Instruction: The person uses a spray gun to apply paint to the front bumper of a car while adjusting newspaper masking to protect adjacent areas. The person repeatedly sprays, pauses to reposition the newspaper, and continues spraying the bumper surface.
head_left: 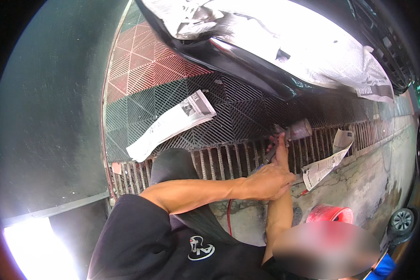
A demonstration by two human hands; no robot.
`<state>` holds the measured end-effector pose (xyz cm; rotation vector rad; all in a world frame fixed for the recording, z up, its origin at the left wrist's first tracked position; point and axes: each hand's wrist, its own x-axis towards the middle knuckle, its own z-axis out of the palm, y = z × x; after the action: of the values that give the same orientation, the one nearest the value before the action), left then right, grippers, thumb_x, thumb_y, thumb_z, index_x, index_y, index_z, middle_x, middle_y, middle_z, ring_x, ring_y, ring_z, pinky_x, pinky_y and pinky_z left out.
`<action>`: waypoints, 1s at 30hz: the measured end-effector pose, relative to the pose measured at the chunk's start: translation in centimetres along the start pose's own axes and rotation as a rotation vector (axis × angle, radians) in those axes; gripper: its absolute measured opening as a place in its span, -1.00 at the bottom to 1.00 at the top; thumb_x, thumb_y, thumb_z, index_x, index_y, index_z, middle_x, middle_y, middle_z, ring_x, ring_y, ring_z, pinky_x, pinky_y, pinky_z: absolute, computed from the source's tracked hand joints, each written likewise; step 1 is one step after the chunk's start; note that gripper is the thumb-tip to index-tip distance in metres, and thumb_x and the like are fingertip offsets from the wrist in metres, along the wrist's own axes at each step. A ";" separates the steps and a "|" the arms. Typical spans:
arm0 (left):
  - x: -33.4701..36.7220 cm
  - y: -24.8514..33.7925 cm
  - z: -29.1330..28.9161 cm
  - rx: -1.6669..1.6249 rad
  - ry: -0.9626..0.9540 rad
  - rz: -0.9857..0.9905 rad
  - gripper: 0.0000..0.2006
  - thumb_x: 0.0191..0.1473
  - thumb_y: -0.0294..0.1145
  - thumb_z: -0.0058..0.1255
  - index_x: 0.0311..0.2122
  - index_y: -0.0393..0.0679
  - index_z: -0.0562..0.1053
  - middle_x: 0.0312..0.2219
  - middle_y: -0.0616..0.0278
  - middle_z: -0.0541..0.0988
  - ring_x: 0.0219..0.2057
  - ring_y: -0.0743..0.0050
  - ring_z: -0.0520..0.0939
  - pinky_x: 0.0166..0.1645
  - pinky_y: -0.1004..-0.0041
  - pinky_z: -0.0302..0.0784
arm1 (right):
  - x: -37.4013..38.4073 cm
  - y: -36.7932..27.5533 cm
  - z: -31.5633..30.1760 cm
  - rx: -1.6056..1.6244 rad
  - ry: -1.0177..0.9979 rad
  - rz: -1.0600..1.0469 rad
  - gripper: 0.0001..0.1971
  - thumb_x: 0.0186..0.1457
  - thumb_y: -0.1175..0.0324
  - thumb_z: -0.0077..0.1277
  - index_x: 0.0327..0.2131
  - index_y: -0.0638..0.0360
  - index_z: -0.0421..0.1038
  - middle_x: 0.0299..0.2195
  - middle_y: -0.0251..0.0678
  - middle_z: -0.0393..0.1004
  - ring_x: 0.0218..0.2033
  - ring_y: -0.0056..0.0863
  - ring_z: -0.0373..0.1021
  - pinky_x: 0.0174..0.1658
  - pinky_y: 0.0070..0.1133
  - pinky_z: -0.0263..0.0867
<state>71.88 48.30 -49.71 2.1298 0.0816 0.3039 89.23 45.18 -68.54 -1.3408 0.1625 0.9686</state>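
Grey, the cup (301,129) grasped by the right hand (280,143) above the floor grating (222,163) is best kept level; what is held by the left hand (267,182), nearer the body, cannot be told.

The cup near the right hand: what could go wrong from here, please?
The cup near the right hand may tip, and any contents might run into the slotted grating. The newspaper sheet to its right might shift or get splashed. The red hose could catch a foot.

Tiled floor (238,102), slatted grating (218,161), concrete (359,175) — newspaper pieces (170,127) and a red bucket (318,213) on them
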 end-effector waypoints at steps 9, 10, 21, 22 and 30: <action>-3.7 1.5 -4.2 0.253 0.033 0.167 -0.72 0.03 -0.34 0.16 -0.13 -0.16 0.55 -0.26 0.16 0.64 -0.17 0.18 0.64 -0.05 0.21 0.49 | 3.0 4.8 8.4 -0.215 -0.209 0.043 -0.40 0.28 -0.25 0.07 0.16 -0.06 0.32 -0.15 -0.34 0.57 -0.49 -0.56 0.38 -0.46 -0.52 0.39; -3.9 1.5 -4.5 0.280 0.034 0.176 -0.74 0.02 -0.34 0.15 -0.15 -0.15 0.55 -0.25 0.19 0.64 -0.17 0.22 0.64 -0.05 0.24 0.48 | 3.2 5.4 8.8 -0.214 -0.202 0.048 -0.41 0.28 -0.24 0.08 0.15 -0.06 0.33 -0.14 -0.34 0.57 -0.49 -0.55 0.38 -0.46 -0.51 0.39; -5.1 2.6 -5.0 0.342 0.240 0.279 -0.85 0.06 -0.36 0.05 -0.28 -0.11 0.58 -0.32 0.28 0.66 -0.18 0.27 0.67 -0.07 0.29 0.46 | 3.0 7.1 10.3 -0.426 -0.041 -0.002 -0.51 0.26 -0.09 0.20 -0.01 0.12 0.44 -0.23 -0.34 0.51 -0.43 -0.50 0.50 -0.45 -0.50 0.40; -5.0 2.6 -4.9 0.334 0.228 0.292 -0.85 0.06 -0.35 0.05 -0.29 -0.11 0.58 -0.32 0.28 0.66 -0.18 0.27 0.67 -0.07 0.29 0.46 | 3.1 7.1 10.2 -0.486 -0.016 -0.003 -0.53 0.25 -0.07 0.22 -0.01 0.09 0.45 -0.23 -0.35 0.51 -0.39 -0.49 0.53 -0.42 -0.51 0.42; -1.1 2.6 -4.5 0.154 0.318 0.274 -0.85 0.05 -0.36 0.05 -0.30 -0.15 0.57 -0.32 0.15 0.67 -0.19 0.16 0.69 -0.08 0.14 0.51 | 0.5 7.9 8.8 -0.902 0.066 -0.070 -0.11 0.16 -0.14 0.26 0.25 0.50 0.25 0.13 0.00 0.44 0.13 -0.13 0.40 0.22 -0.30 0.25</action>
<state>69.54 50.38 -45.41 2.2285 -0.0033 0.8207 80.59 52.43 -72.24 -2.1810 -0.3121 0.9717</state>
